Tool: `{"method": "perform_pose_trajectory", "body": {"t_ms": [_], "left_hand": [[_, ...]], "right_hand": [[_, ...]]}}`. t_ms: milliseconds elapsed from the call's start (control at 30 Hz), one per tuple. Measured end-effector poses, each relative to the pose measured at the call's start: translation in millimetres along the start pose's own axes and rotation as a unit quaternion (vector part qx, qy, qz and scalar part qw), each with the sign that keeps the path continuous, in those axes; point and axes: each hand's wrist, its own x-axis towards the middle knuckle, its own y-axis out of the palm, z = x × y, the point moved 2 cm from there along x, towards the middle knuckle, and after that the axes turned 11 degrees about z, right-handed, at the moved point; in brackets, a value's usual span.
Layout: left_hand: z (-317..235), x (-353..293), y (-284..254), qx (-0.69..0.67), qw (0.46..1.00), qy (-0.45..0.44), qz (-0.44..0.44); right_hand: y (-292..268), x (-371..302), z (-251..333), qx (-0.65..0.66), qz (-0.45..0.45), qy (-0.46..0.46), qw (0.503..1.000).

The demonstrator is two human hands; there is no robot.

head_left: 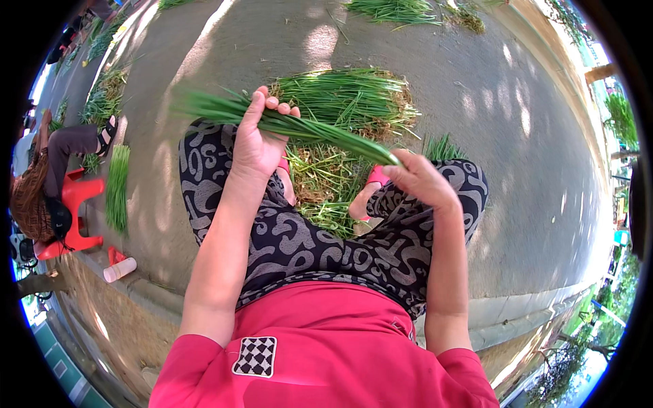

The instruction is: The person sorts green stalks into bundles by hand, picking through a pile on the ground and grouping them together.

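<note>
A bunch of long green chives (323, 130) stretches across above my lap, its leafy end at the left blurred by motion. My left hand (258, 139) is closed round it from beneath, with the thumb up and fingertips showing past the stalks. At the stalks' pale, evenly gathered end, my right hand (420, 178) grips with thumb and fingers. Beyond the bunch, a large heap of chives (340, 95) lies on the ground, brownish roots at its right. Between my feet is a scatter of yellowed leaves and trimmings (320, 173).
A neat chive bundle (118, 187) lies at the left by a red plastic stool (78, 204), where another person (41, 183) sits. A whitish cylinder (120, 269) rests near the curb. More chives (394, 10) lie at the far side, and a small pile (442, 148) beside my right knee.
</note>
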Motion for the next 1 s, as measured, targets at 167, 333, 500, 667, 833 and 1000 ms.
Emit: {"method": "perform_pose_trajectory", "body": {"t_ms": [167, 333, 500, 667, 833, 1000], "left_hand": [[3, 0, -12, -0.006, 0.999, -0.033, -0.031], [3, 1, -22, 0.027, 0.999, -0.046, 0.004], [6, 0, -26, 0.013, 0.994, -0.103, 0.043], [11, -3, -21, 0.059, 0.990, -0.127, 0.016], [15, -5, -21, 0.077, 0.986, -0.147, -0.002], [19, -6, -21, 0.093, 0.982, -0.161, -0.021]], "right_hand": [[-69, -41, -2, -0.039, -0.113, 0.026, 0.992], [-130, -77, -7, -0.107, -0.218, 0.004, 0.970], [-174, -115, -69, -0.123, -0.371, 0.067, 0.918], [-185, -151, -184, -0.206, -0.553, 0.185, 0.786], [-128, -172, -301, -0.128, -0.646, 0.303, 0.689], [-39, -173, -375, 0.004, -0.557, 0.446, 0.701]]}}
